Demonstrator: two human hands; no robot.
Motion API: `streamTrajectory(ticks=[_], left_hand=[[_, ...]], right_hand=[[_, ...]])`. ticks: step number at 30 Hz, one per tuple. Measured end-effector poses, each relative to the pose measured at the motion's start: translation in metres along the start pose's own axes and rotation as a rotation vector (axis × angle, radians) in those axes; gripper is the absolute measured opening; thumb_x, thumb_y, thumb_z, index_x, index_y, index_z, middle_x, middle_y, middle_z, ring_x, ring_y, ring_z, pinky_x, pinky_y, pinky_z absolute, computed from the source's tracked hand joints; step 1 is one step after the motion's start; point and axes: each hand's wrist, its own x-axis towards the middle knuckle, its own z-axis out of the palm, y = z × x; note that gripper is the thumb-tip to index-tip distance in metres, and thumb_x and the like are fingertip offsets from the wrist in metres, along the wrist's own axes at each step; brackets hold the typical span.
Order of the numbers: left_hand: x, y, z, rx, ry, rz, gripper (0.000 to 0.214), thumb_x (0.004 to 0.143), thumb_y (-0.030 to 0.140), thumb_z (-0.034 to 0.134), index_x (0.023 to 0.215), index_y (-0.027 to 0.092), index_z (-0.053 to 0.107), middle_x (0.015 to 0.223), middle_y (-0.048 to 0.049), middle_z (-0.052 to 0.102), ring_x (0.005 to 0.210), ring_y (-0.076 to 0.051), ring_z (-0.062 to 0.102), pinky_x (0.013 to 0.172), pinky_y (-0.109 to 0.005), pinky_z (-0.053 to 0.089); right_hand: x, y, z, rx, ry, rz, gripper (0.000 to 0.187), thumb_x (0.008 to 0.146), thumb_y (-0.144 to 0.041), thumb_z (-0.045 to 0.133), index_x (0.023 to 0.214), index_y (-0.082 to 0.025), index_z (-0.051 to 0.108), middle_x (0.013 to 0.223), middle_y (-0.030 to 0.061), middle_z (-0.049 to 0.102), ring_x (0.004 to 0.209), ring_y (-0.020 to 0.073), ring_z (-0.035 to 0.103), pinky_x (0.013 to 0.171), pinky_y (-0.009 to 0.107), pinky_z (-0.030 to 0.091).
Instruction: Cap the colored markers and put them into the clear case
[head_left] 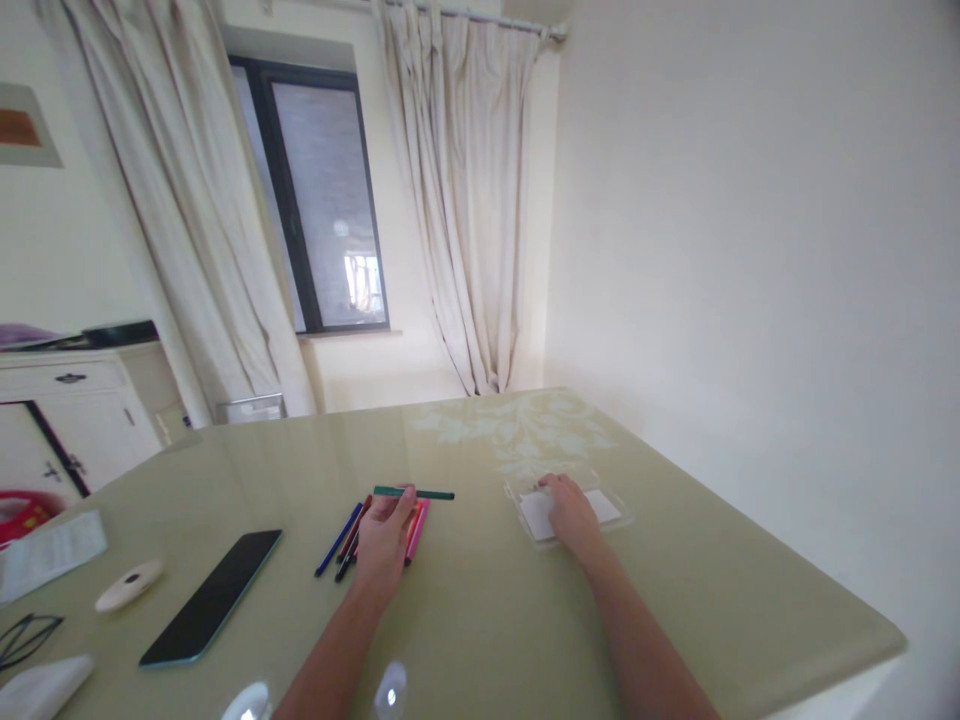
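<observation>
My left hand (382, 535) is closed, pinching a green felt-tip pen (431, 494) held roughly level above the table. Under and around that hand lie several felt-tip pens: a blue pen (339, 538) on the left, a pink pen (417, 532) on the right, dark ones between, partly covered by the hand. Farther right, my right hand (570, 512) rests with curled fingers on a flat clear plastic case (546, 544). A white card or paper (604, 506) lies in or on this case, partly under the hand. The exact finger contact is hard to make out.
The greenish table (480, 620) meets a wall on the right. At left lie a dark phone or tablet (214, 598), a pale oval object (129, 585), glasses (28, 638) and a white object (45, 690). A cabinet (82, 410) and curtains (480, 200) stand behind.
</observation>
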Motion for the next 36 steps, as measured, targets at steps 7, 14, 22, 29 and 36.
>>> streamTrajectory(ticks=[7, 14, 22, 29, 36], left_hand=[[-0.03, -0.001, 0.011, 0.69, -0.421, 0.343, 0.029, 0.101, 0.045, 0.048, 0.102, 0.023, 0.068, 0.096, -0.0059, 0.074, 0.094, -0.024, 0.07, 0.083, -0.035, 0.054], [-0.041, 0.007, 0.02, 1.219, -0.589, 0.53, 0.034, 0.108, 0.037, 0.034, 0.112, 0.027, 0.066, 0.093, -0.0042, 0.077, 0.08, -0.022, 0.073, 0.065, -0.028, 0.045], [-0.028, 0.013, 0.005, 1.369, -0.568, 0.465, 0.036, 0.106, 0.042, 0.037, 0.105, 0.026, 0.069, 0.079, -0.0049, 0.075, 0.074, -0.024, 0.072, 0.063, -0.03, 0.046], [-0.025, -0.001, -0.001, 1.319, -0.654, 0.538, 0.031, 0.101, 0.023, 0.045, 0.124, 0.022, 0.066, 0.12, -0.0099, 0.069, 0.116, -0.025, 0.063, 0.1, -0.037, 0.048], [-0.035, -0.01, 0.008, 1.241, -0.72, 0.442, 0.018, 0.098, 0.027, 0.055, 0.102, 0.022, 0.072, 0.104, -0.006, 0.068, 0.101, -0.024, 0.064, 0.092, -0.036, 0.049]], right_hand=[[-0.027, -0.084, -0.001, 0.749, -0.023, -0.334, 0.03, 0.101, -0.042, 0.053, 0.123, -0.027, 0.067, 0.088, 0.0027, 0.071, 0.079, 0.0206, 0.063, 0.075, 0.031, 0.045], [-0.043, -0.114, 0.005, 0.926, -0.126, -0.287, 0.035, 0.101, -0.044, 0.052, 0.08, -0.022, 0.07, 0.059, -0.0038, 0.052, 0.059, 0.0147, 0.05, 0.059, 0.027, 0.034], [-0.006, -0.054, -0.011, 1.023, 0.294, -0.019, 0.044, 0.095, -0.055, 0.051, 0.086, -0.019, 0.075, 0.06, -0.0013, 0.053, 0.058, 0.0169, 0.045, 0.056, 0.029, 0.032], [-0.002, -0.033, 0.003, 0.642, 0.233, -0.125, 0.044, 0.1, -0.043, 0.041, 0.105, -0.019, 0.077, 0.099, 0.0097, 0.075, 0.094, 0.023, 0.067, 0.086, 0.033, 0.049], [0.013, -0.099, 0.029, 0.061, -0.184, -0.385, 0.023, 0.1, -0.023, 0.054, 0.106, -0.024, 0.076, 0.107, 0.0051, 0.077, 0.103, 0.0198, 0.068, 0.091, 0.027, 0.046]])
